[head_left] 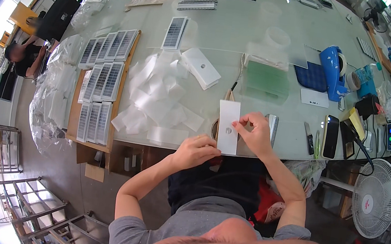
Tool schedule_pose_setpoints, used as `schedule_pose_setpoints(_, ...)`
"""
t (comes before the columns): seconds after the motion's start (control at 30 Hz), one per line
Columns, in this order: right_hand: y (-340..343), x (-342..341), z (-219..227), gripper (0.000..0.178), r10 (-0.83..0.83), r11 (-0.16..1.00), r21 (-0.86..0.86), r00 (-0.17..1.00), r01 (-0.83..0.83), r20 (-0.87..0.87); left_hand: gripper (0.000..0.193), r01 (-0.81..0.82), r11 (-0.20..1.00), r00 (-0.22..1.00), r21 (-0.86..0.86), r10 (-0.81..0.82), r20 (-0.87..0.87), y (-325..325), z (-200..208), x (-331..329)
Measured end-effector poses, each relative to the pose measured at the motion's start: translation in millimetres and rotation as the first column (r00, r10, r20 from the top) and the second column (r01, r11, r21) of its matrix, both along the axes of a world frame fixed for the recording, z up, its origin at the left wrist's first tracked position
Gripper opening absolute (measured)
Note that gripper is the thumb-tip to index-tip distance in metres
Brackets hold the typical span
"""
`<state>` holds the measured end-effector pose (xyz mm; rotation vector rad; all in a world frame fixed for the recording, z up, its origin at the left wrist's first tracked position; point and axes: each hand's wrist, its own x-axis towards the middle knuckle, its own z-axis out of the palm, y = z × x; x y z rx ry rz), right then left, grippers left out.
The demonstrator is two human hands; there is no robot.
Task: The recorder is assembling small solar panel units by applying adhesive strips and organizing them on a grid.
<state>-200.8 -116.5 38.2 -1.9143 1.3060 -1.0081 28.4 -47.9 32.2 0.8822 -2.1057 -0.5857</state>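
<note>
In front of me at the table's near edge lies a narrow white rectangular panel [225, 140] with a small round grey spot in its middle. My left hand [195, 151] has its fingers curled against the panel's lower left edge. From the right, my right hand [255, 134] pinches thumb and forefinger together on the panel beside the spot; whatever is between the fingertips is too small to make out. Just behind lies a stack of similar white panels [201, 68]. Left of it spreads a heap of translucent film pieces [155, 92].
A wooden tray [125, 83] of dark-striped panels stands left. Right are a green mat [266, 81], a blue tape dispenser [332, 73], a utility knife [309, 138], a phone [331, 136] and a white fan [375, 198]. Another person [28, 58] sits far left.
</note>
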Motion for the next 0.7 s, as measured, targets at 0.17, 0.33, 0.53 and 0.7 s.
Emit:
schedule_pose_setpoints(0.17,5,5,2,0.023,-0.073,0.985,-0.168,0.987,0.048,-0.146,0.014,-0.058,0.998,0.998,0.006,0.058,0.006,3,-8,2)
schedule_pose_setpoints(0.33,4,4,-1,0.024,-0.081,0.971,-0.239,0.975,0.03,-0.207,0.016,-0.07,0.998,0.997,-0.008,0.07,0.014,3,-11,2)
schedule_pose_setpoints(0.53,4,4,-3,0.024,-0.08,0.97,-0.242,0.972,0.025,-0.219,0.014,-0.068,0.998,0.995,-0.007,0.068,0.071,3,-11,4)
schedule_pose_setpoints(0.7,1,1,-5,0.026,-0.081,0.979,-0.201,0.96,0.026,-0.268,0.022,0.005,0.998,0.987,-0.066,0.005,0.158,-8,6,0)
